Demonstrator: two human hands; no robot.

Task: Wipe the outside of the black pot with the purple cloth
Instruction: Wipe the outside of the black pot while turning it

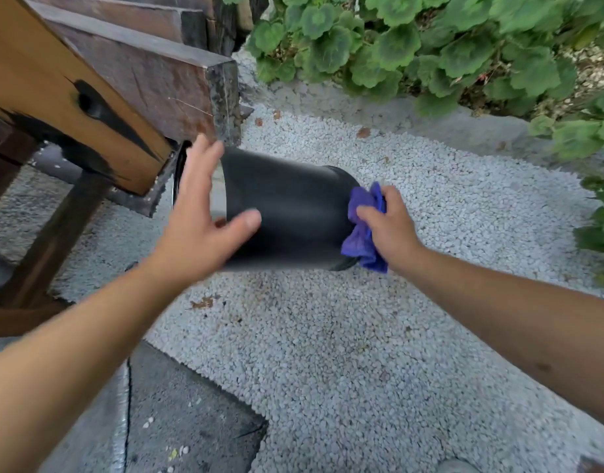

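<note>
A black pot (286, 213) is held on its side in the air above white gravel (345, 336), just off the end of a wooden bench (89, 97), probably so its wall and base can be reached. The left hand (201, 216), fingers spread, steadies the rim end. The right hand (392, 227) pinches a bunched purple cloth (362, 227) against the base. The pot's mouth is hidden behind the left hand, and motion blur softens its edges

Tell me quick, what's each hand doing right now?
Left hand: open, fingers spread on the black pot.
Right hand: gripping the purple cloth.
</note>
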